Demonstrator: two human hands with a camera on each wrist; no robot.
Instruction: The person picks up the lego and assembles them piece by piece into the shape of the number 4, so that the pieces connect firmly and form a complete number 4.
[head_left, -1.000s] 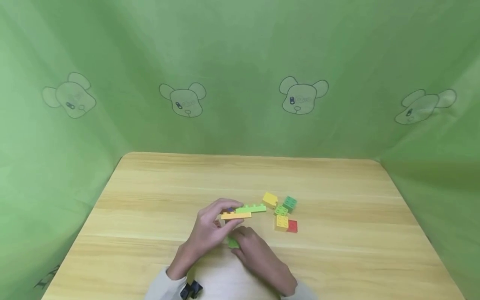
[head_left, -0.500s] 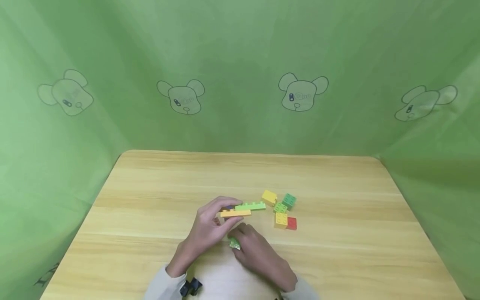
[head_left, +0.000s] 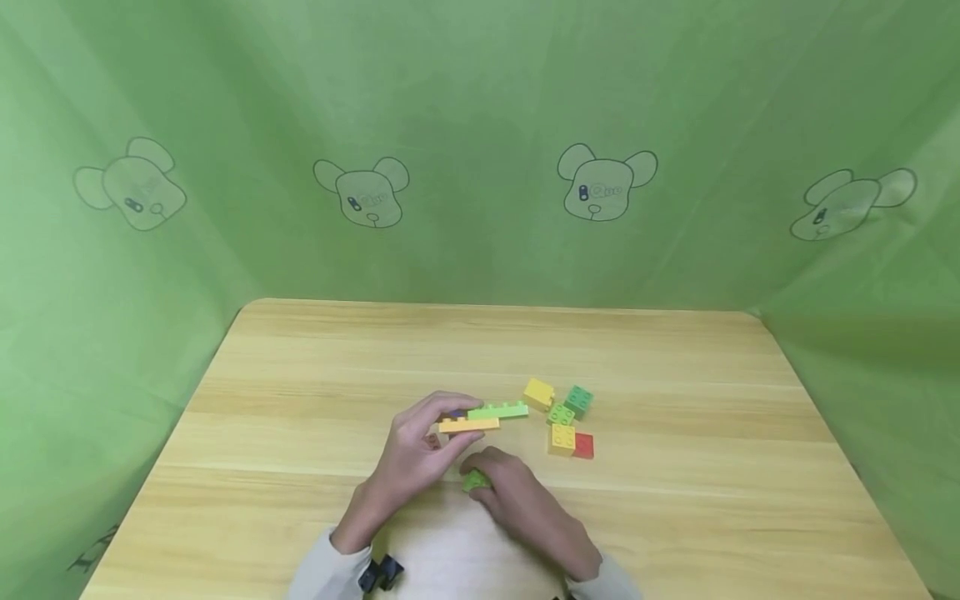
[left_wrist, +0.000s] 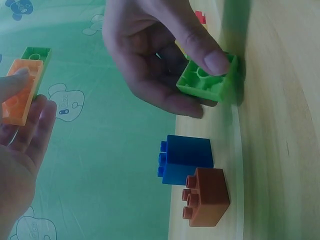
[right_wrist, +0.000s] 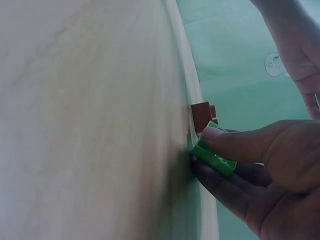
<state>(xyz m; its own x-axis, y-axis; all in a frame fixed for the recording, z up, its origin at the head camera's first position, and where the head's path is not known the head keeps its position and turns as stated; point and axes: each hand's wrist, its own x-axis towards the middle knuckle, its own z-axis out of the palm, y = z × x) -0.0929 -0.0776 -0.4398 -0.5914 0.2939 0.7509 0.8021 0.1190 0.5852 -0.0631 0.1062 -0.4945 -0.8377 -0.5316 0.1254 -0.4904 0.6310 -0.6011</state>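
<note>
My left hand (head_left: 411,446) pinches an orange toy brick (head_left: 468,426) joined to a long light-green brick (head_left: 512,411). Both are raised off the table, studs up, and the green one sticks out to the right. Below and to the right, my right hand (head_left: 517,497) grips a smaller green brick (head_left: 475,480) between thumb and fingers. Its hollow underside faces the camera in the left wrist view, where the thumb presses on it. A blue brick (left_wrist: 189,156) and a brown brick (left_wrist: 212,197) stand on the table, mostly hidden behind my left hand in the head view.
Right of my hands lie a yellow brick (head_left: 538,394), a dark-green brick (head_left: 578,401), a light-green brick (head_left: 560,415), another yellow brick (head_left: 562,439) and a red brick (head_left: 583,446). Green curtains (head_left: 480,100) surround the wooden table (head_left: 712,467).
The small green brick has been turned in my right hand's fingers, and that hand has shifted slightly right. My left hand with the orange and green bricks has hardly moved.
</note>
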